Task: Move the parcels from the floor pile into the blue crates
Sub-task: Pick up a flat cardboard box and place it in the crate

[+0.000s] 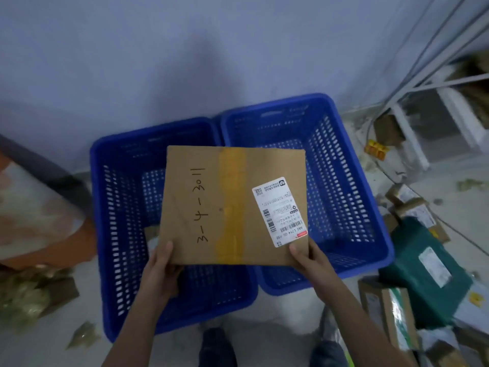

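Note:
A flat brown cardboard parcel (232, 205) with a strip of yellow tape, a white shipping label and handwritten "3-4-3011" hangs in the air above the two blue crates. My left hand (161, 266) grips its near left corner, thumb on top. My right hand (308, 260) grips the near right corner beside the label. The left blue crate (119, 234) lies partly under the parcel and holds a small item on its floor. The right blue crate (341, 186) shows a bare bottom. The floor pile of parcels (423, 274) sits at the right, topped by a dark green bag.
A pale wall runs behind the crates. White metal shelving (428, 102) with boxes stands at the far right. An orange and white object (34, 215) sits at the left, with scraps of packing debris (26, 295) on the floor below it. My legs show at the bottom edge.

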The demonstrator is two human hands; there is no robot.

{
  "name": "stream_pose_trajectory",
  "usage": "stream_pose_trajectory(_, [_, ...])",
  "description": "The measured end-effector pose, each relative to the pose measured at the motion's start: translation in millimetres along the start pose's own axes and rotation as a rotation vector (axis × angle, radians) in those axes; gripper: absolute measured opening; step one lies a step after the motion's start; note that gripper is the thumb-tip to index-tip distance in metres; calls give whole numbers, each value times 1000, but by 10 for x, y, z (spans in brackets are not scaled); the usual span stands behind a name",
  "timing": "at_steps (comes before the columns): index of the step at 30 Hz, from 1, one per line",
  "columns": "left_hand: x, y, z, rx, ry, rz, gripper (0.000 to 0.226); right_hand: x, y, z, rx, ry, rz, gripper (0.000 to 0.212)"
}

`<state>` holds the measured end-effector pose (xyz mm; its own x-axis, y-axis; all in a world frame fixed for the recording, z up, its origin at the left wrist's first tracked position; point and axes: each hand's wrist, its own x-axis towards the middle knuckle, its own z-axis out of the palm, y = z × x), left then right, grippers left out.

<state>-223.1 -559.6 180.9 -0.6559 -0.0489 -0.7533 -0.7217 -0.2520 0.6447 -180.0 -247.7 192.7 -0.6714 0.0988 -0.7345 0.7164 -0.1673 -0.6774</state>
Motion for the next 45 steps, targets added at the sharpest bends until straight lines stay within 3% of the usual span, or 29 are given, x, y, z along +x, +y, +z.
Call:
stream_pose_trajectory(4, [256, 323, -580, 151, 117, 7, 77, 375, -146, 793, -54, -25, -16, 46])
stream_pose_trajectory(9, [697, 506, -890, 364, 273, 73, 55, 961, -300, 1392, -226, -30, -52, 67])
stream_pose_trajectory(14, [1395, 469, -1112, 610, 369, 76, 53, 1668, -346, 1784, -416, -43, -124, 60])
stream_pose_trajectory(22, [2545, 63, -1416, 731, 387, 9, 46, 2658, 109, 2090, -488, -23, -120, 58])
stream_pose_trajectory(32, [3291, -653, -1671, 744, 316, 49, 63, 3436, 755, 2143, -433, -17, 49, 47])
stream_pose_trajectory(38, [3527, -519, -1580, 818, 343, 116, 60, 3748, 866, 2301, -317, -4, 40, 48])
stream_pose_trajectory(41, [3593, -507, -1603, 919, 322, 77, 63, 3863, 912, 2346, -338, 32, 34, 51])
stream_pose_trajectory(45, [3569, -662, -1614, 1315, 250, -57, 51, 3951, 1106, 2376, -563, 80, -4, 51])
